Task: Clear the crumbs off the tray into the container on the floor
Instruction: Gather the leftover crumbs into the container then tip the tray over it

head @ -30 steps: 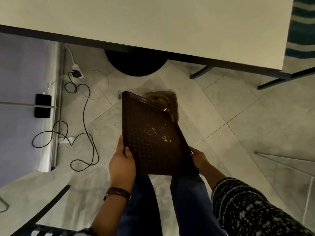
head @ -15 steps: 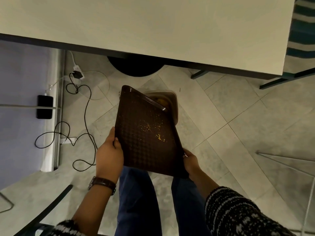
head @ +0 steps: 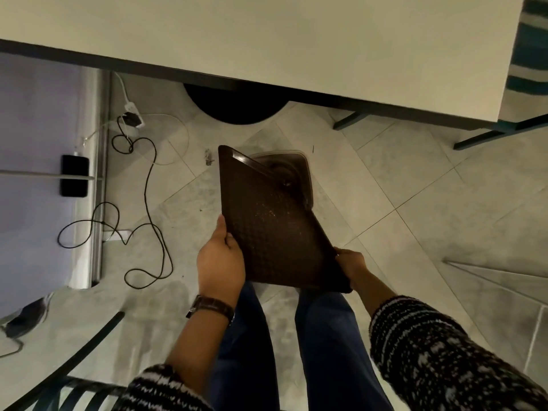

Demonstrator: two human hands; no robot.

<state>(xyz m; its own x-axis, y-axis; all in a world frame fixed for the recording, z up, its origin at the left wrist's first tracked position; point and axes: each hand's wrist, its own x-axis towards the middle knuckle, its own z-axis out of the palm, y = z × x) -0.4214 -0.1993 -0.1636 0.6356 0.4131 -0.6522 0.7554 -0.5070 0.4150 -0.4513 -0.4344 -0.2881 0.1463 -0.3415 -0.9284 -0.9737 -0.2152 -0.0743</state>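
Observation:
A dark brown textured tray is held tilted over the floor, its far corner dipping over a clear plastic container that stands on the tiles. A thin scatter of pale crumbs clings to the tray's middle. My left hand grips the tray's left edge, thumb on top. My right hand pinches the tray's near right corner. The tray hides most of the container.
A white table spans the top, with a black round base under it. Black and white cables and a charger lie on the floor at left. A dark chair frame stands at lower left. My legs are below the tray.
The bright yellow crumbs on the tray have thinned to a faint scatter. My left hand slid a little along the tray's left edge; the tray stays tilted over the container.

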